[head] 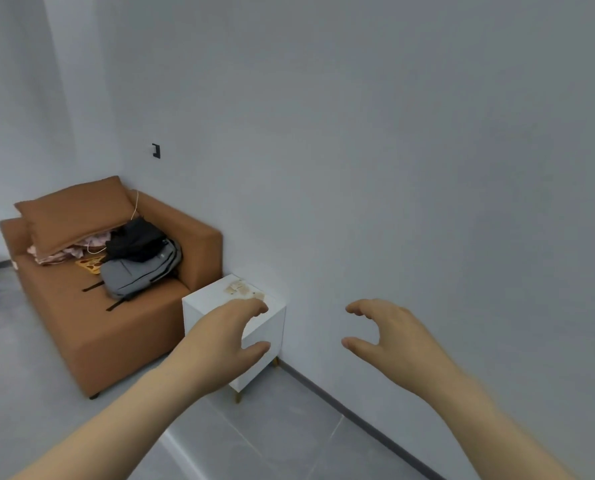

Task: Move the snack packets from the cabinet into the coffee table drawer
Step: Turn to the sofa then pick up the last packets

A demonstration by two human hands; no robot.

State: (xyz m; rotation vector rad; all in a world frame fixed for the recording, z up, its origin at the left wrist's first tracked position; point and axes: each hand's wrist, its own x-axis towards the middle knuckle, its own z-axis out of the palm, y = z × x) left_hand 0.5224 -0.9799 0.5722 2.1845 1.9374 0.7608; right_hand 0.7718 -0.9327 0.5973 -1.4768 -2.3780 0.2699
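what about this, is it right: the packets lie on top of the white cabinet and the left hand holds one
No. In the head view the left hand holds nothing; its fingers are loosely curled. The packets do lie on top of the white cabinet.

Both forearms reach forward. Left hand (226, 332) and right hand (389, 332) are empty, fingers loosely curved. White cabinet (206, 301) stands against the wall; pale snack packets (242, 289) lie on top. Orange sofa (91, 323) just beside it carries a grey backpack (133, 277).
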